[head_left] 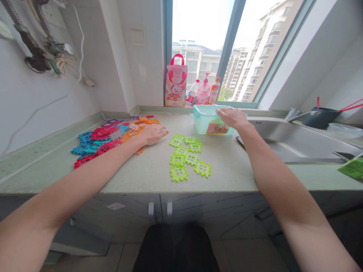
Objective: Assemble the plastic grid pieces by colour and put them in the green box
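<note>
In the head view, the left hand [154, 134] is at the left side of the tabletop [227, 172], its fingers loosely open, beside the orange pieces [133, 130] of a many-coloured pile [103, 132]. The green pieces [177, 160] lie flat in the middle, nearer. On the far right, before the sink [279, 139], the right hand [233, 116] touches the rim of the tub [200, 122]; whether its fingers grip, I cannot tell.

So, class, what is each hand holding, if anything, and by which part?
The right hand holds the turquoise plastic tub by its right-side rim; the left hand visibly holds nothing.
</note>
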The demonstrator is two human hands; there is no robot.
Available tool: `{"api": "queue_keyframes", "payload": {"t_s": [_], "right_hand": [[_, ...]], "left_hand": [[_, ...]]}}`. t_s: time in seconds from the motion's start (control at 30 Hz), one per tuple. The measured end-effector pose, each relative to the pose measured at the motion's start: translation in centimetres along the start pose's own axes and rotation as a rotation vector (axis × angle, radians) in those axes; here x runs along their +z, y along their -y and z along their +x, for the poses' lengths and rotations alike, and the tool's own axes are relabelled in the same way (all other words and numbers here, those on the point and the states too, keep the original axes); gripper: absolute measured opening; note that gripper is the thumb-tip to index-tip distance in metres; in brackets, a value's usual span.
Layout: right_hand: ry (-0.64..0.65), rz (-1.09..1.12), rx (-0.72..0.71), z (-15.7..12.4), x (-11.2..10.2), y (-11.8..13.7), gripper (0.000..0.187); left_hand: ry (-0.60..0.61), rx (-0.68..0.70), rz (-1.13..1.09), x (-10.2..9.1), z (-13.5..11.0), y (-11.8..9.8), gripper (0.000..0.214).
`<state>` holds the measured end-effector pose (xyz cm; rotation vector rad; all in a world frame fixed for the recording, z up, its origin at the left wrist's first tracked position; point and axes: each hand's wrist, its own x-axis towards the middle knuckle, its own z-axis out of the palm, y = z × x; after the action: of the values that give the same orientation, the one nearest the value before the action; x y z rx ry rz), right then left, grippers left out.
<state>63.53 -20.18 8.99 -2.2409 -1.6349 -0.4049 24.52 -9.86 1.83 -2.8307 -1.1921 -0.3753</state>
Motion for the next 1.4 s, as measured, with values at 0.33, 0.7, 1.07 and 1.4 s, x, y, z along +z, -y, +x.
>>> {"api": "queue_keyframes", "payload": {"t_s": [0.33,0.7,1.07,1.4], "right_hand": [[0.027,-0.054,-0.026,-0.2,-0.1,0.1,0.071],[-0.442,0.085,-0.266,-1.5,-1.5,2.3,0.057],[0.242,0.310,-0.765,-5.7,0.3,10.3,0.021],[0.400,0.227,-0.675,-4.5,1.2,8.9,0.026]], "left_hand": [[0.014,-0.014,0.012,-0.2,0.0,-0.2,0.071],[0.022,-0.021,0.006,-0.3,-0.2,-0.4,0.071],[-0.171,0.235,-0.001,-2.1,-0.9,-1.7,0.058],[0.060,0.584,-0.174,-3.9,-3.0,-6.3,0.048]]}}
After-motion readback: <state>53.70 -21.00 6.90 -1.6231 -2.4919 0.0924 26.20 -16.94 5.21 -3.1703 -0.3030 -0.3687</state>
